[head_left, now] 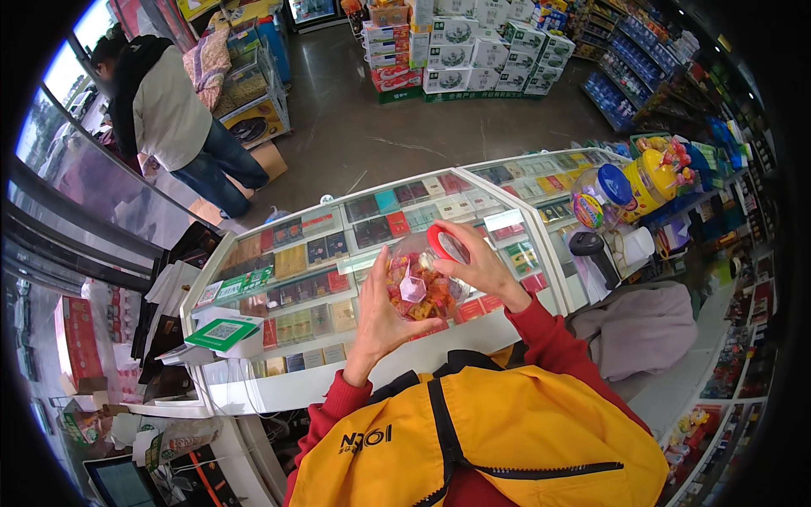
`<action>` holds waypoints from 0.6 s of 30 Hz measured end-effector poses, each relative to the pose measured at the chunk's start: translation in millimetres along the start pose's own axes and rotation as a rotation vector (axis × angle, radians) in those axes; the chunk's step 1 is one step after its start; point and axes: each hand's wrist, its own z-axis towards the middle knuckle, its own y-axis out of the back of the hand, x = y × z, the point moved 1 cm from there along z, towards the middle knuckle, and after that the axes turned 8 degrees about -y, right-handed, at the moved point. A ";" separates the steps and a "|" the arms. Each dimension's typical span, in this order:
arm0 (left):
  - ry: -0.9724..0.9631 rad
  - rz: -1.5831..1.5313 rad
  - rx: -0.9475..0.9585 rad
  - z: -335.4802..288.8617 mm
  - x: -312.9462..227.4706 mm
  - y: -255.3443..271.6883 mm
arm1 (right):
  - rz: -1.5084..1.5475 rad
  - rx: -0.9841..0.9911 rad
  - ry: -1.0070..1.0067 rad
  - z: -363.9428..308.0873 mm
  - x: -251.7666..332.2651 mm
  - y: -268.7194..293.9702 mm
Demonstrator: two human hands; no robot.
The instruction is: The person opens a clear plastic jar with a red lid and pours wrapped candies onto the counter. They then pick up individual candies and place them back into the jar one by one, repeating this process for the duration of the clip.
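Observation:
A clear plastic jar (432,306) of wrapped candies in red, orange and yellow is above the glass counter in front of me. My left hand (378,308) wraps round the jar's left side, thumb along its near side. A pale pink faceted piece (413,289) shows among the candies. At the jar's upper right, my right hand (483,264) grips a red-rimmed round lid (441,242), tilted on edge. Whether the lid still touches the jar I cannot tell.
The glass display counter (541,245) holds rows of small boxes. A green code stand (223,333) is at its left, a black handheld scanner (591,253) and candy jars (649,190) at its right. Beyond, a person (173,110) bends near stacked cartons (473,55).

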 end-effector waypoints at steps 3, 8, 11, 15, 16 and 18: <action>-0.055 0.092 0.030 4.9 -1.9 7.8 | 0.071 0.037 -0.028 -6.4 0.3 -11.4; -0.074 0.159 0.125 1.0 -4.5 23.8 | 0.218 0.219 -0.006 -8.7 -0.3 -18.8; -0.050 0.121 0.121 -2.4 -9.0 25.7 | 0.191 0.295 0.034 -5.7 3.8 -21.0; -0.046 0.149 0.101 -4.5 -15.1 21.4 | -0.012 0.180 0.084 -3.1 17.8 -30.4; -0.022 0.136 0.106 -5.4 -15.1 21.5 | 0.007 0.163 0.061 -3.3 20.5 -32.4; -0.008 0.102 0.108 -4.7 -11.7 23.2 | 0.016 0.133 0.046 -2.6 23.4 -35.3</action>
